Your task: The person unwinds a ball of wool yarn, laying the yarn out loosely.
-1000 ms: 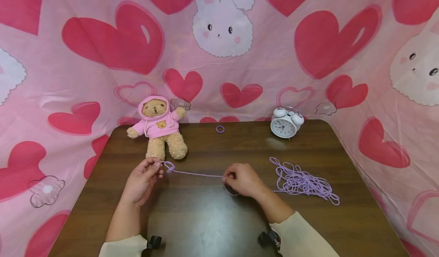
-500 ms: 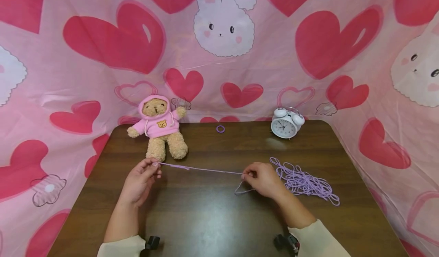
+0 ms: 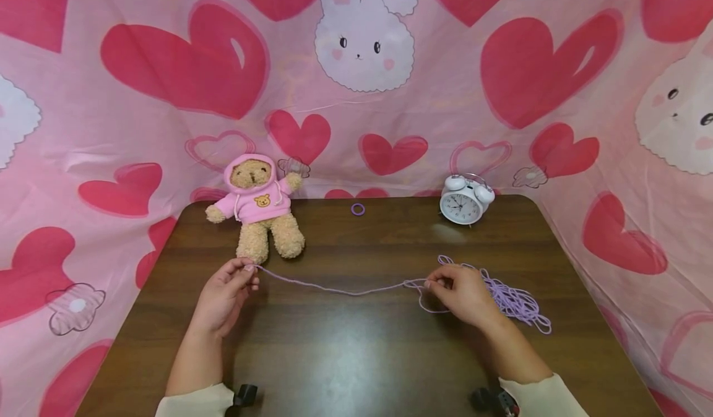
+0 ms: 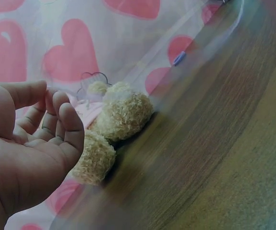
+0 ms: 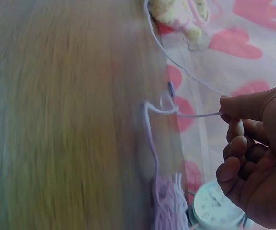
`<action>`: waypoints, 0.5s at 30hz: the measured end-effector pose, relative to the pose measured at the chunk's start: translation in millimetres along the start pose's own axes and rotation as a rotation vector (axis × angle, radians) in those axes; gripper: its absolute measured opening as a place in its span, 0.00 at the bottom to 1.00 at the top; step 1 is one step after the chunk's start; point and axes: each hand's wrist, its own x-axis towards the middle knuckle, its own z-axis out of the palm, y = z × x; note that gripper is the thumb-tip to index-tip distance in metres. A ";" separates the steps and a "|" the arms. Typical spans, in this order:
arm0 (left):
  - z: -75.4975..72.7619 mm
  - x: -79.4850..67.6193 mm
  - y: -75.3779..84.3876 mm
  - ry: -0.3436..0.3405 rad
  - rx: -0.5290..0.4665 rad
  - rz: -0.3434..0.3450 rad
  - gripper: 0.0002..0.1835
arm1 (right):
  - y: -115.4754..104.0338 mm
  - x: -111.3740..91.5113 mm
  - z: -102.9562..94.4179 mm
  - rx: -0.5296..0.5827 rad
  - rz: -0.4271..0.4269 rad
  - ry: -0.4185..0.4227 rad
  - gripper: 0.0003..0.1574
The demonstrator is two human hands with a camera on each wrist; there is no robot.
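Observation:
A lilac yarn strand (image 3: pixel 351 294) sags between the two hands above the table. My left hand (image 3: pixel 225 296), just in front of the teddy bear's feet, pinches one end between thumb and forefinger. On the other side my right hand (image 3: pixel 465 293) pinches the strand between thumb and forefinger, and a small loop hangs beside those fingertips. In the right wrist view the yarn (image 5: pixel 185 72) runs from the pinch both up toward the bear and down to the heap. The loose yarn heap (image 3: pixel 518 302) lies on the table, partly hidden behind the right hand.
A teddy bear (image 3: pixel 259 203) in a pink hoodie sits at the back left of the brown table (image 3: pixel 345 367). A purple ring (image 3: pixel 358 209) lies near the back edge. At the back right stands a white alarm clock (image 3: pixel 463 200). Heart-and-rabbit cloth hangs behind.
My right hand has moved right toward the yarn heap, lengthening the span of strand. The strand went taut, then slackened into a sag. The left hand has stayed nearly still.

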 end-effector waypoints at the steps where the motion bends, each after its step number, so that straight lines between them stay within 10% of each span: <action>1: -0.5 0.1 -0.2 0.001 0.000 0.001 0.03 | 1.9 -1.5 -2.7 -0.010 0.005 0.009 0.03; 15: -4.2 0.7 -2.2 -0.003 0.006 -0.005 0.05 | 27.7 -26.6 -47.8 -0.096 0.088 0.142 0.04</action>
